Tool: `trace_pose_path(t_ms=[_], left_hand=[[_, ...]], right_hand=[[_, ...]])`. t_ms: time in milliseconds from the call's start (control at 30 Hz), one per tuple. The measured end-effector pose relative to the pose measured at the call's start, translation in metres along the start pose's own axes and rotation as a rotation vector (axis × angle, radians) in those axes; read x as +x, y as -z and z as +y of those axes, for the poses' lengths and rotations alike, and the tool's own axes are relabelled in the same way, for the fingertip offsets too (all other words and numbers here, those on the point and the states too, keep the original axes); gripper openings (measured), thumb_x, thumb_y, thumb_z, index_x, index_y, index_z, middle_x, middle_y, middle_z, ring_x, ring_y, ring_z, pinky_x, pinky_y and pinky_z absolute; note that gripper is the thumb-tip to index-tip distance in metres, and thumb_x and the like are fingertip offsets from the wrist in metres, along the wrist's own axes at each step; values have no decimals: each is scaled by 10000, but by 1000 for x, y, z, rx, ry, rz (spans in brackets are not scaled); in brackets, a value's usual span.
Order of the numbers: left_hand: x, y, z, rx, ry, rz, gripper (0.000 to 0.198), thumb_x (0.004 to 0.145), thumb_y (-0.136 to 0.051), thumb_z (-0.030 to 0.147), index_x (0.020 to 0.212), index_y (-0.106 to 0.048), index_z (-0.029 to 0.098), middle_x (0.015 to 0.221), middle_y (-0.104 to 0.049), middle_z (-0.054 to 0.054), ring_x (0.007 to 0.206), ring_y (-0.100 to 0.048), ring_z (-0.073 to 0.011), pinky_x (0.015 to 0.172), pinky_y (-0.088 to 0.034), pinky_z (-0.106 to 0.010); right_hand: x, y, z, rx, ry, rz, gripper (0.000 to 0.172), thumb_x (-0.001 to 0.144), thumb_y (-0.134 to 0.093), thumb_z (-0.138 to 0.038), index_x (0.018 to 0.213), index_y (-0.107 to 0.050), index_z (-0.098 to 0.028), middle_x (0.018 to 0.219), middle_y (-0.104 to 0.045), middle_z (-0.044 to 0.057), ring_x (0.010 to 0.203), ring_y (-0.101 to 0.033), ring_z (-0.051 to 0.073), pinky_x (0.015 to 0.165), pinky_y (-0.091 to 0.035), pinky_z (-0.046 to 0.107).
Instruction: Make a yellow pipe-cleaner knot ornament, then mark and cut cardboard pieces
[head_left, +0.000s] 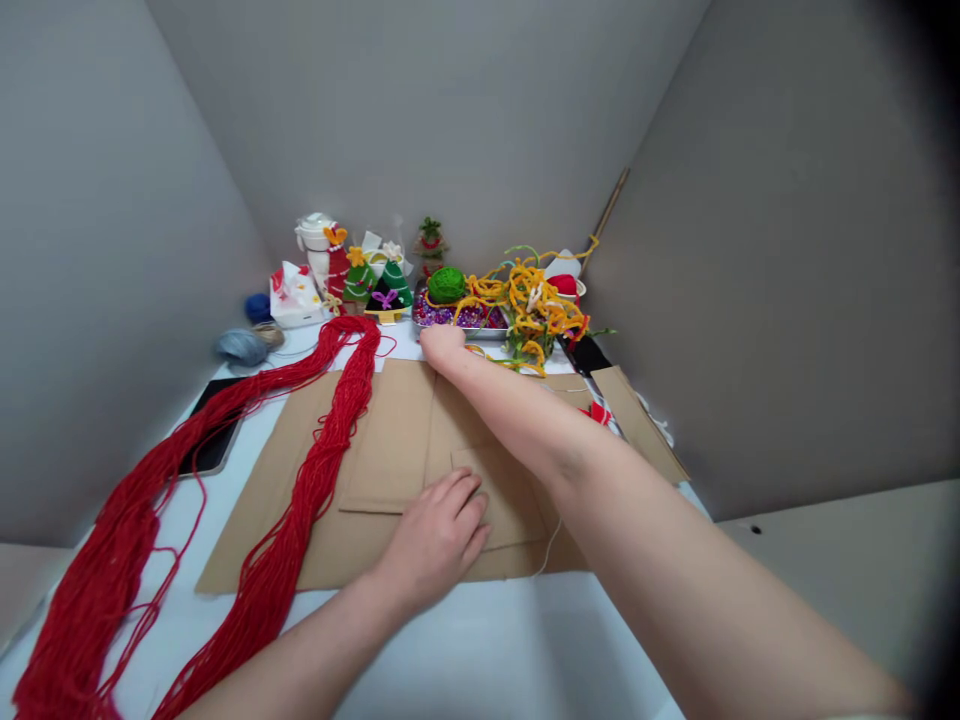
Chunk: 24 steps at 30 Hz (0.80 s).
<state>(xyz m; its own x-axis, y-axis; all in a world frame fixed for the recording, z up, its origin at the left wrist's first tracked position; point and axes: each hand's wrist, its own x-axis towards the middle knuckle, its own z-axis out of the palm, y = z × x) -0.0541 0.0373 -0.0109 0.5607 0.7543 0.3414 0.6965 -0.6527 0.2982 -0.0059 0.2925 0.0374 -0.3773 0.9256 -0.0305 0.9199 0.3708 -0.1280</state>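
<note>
Right now, my left hand (436, 540) lies flat, fingers together, on the cardboard sheet (352, 555), whose long axis runs crosswise. My right hand (442, 345) curls at its far edge, near the yellow yarn tangle (529, 310); I can't tell its fingers' spread.

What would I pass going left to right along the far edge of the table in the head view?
Grey-blue yarn ball → white bag → green felt trees → green yarn ball → orange-yellow yarn tangle.

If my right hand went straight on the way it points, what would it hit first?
Probably the metal tray of purple beads just ahead of the right hand, though depth is hard to judge here.
</note>
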Motion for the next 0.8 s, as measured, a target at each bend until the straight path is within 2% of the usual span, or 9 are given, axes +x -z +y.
trace_pose_path(t_ms=[100,200,233,333,433,567,633,700,800], left_hand=[[0,0,0,-2,-5,0,235,868,-491,227,1049,-600,124,1172,-611,-174,1154,-532,-292,901,-506,-472],[-1,-2,-1,-6,1,2,242,867,-488,220,1065,-596,131,1176,-608,-169,1163,-525,-290,914,-498,-473],[-2,-2,-2,-9,5,3,244,869,-485,219,1072,-595,140,1183,-604,-164,1170,-520,-287,919,-495,-473],[-2,-3,-2,-1,6,-8,250,873,-479,220,1082,-593,144,1201,-594,-157,1183,-510,-284,930,-491,-465],[-2,-2,-2,10,0,-20,258,881,-472,227,1084,-592,124,1201,-593,-159,1188,-504,-287,935,-490,-451],[-2,-2,-3,1,0,-26,267,888,-463,235,1096,-589,125,1213,-586,-159,1190,-505,-284,940,-487,-449],[-3,-2,-4,-4,-2,-20,270,890,-458,238,1104,-586,136,1215,-585,-157,1193,-505,-280,944,-483,-453],[-4,-3,-5,-6,-6,-15,273,891,-456,242,1112,-583,145,1218,-583,-155,1198,-502,-278,947,-481,-457],[-4,-4,-5,1,-13,-13,273,889,-462,248,1115,-580,148,1222,-582,-151,1202,-499,-277,947,-481,-457]], right_hand=[[-7,10,-4,50,64,102,282,936,-470,-294,1114,-565,-96,1089,-626,155,979,-597,238,809,-468,384],[-24,28,-5,121,155,254,312,980,-326,-337,1204,-484,-188,1135,-619,85,1031,-560,192,840,-421,316],[-33,35,-3,166,193,327,305,982,-306,-352,1196,-471,-211,1151,-606,55,1038,-547,161,854,-410,281],[-66,55,11,461,273,642,213,958,-366,-326,1056,-498,-191,1091,-608,49,970,-555,133,856,-416,243],[-113,68,34,696,193,722,216,963,-327,-322,1097,-453,-209,1013,-634,37,876,-593,132,797,-461,272],[-185,70,67,927,-27,733,349,930,-388,-384,1261,-358,-276,893,-669,13,681,-626,133,612,-495,273],[-217,67,85,1027,-118,722,348,895,-441,-411,1225,-417,-303,841,-670,4,612,-615,133,516,-467,250],[-243,62,103,1124,-180,748,282,875,-441,-426,1092,-525,-267,829,-666,29,624,-619,146,466,-440,239],[-265,54,129,1186,-259,909,324,876,-369,-402,1118,-524,-253,990,-653,81,816,-650,185,482,-450,251]])
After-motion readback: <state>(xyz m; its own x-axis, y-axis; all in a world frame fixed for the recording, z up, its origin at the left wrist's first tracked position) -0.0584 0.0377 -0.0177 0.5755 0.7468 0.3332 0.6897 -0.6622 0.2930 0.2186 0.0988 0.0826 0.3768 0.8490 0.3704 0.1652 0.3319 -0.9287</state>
